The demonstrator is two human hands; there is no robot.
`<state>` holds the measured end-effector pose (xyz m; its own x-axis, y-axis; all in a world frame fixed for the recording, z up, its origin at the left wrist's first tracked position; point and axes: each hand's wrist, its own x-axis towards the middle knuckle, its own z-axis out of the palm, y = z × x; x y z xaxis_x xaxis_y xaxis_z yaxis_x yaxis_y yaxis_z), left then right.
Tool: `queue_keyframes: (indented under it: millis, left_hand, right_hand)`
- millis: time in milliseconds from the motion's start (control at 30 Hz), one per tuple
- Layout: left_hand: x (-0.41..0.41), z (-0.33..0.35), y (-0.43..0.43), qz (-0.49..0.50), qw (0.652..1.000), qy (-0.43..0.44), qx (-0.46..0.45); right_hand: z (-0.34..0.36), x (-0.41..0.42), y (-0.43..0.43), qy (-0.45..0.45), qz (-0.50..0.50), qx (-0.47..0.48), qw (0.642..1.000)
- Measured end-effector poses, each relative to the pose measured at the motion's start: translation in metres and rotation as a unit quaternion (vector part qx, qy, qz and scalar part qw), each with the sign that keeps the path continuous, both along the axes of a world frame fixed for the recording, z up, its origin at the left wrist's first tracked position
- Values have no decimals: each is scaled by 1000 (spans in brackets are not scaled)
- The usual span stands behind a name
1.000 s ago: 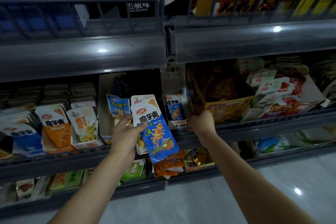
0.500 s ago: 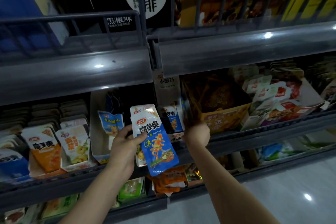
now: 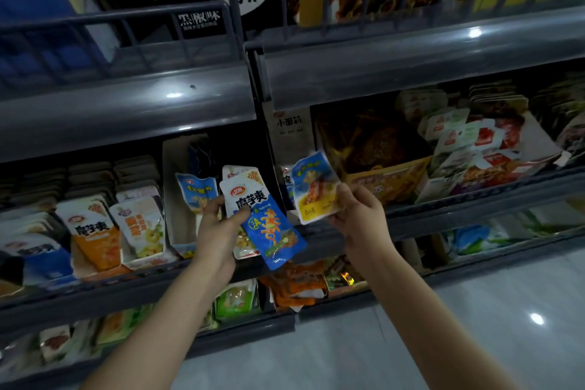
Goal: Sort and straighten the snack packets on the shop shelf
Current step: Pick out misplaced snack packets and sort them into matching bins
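- left hand [image 3: 215,234] clamped on blue packet [image 3: 269,228] plus a second packet behind it, in front of middle shelf [image 3: 443,215]
- right hand [image 3: 359,215] pinching blue-yellow packet [image 3: 315,188], tilted, blurred

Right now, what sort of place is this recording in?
Most likely a shop aisle: tiered grey shelves with rails, display boxes of snack packets, both hands holding packets.

Left hand [image 3: 218,231] gripping blue packet [image 3: 269,228], right hand [image 3: 357,215] yellow packet [image 3: 316,190].
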<state>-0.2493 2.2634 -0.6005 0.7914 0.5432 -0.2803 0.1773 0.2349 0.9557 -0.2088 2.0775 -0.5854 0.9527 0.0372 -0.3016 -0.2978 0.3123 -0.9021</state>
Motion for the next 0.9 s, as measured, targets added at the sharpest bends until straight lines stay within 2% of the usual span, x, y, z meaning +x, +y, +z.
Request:
queue_keyframes:
  millis: [100,167,300,400,600,733,900]
  left_hand:
    - [-10,8,-9,-10,1000,7,-26]
    - [-17,12,-14,-12,998,17,-62]
    - [-30,16,-19,2,993,37,-112]
    - [-37,15,-20,14,990,45,-133]
    - [-43,15,-21,31,984,24,-172]
    - [-43,18,-23,13,989,21,-146]
    - [-33,18,-15,49,987,-4,-152]
  right_hand:
    - [3,-20,-2,84,47,80,992]
    - [2,-32,-1,115,68,59,989]
    - [-4,-45,3,90,90,-75,989]
    - [-2,-48,8,77,98,-125,984]
    - [3,-51,20,79,122,-169,975]
    - [3,-52,29,78,153,-199,965]
    - [10,-36,29,97,150,-153,972]
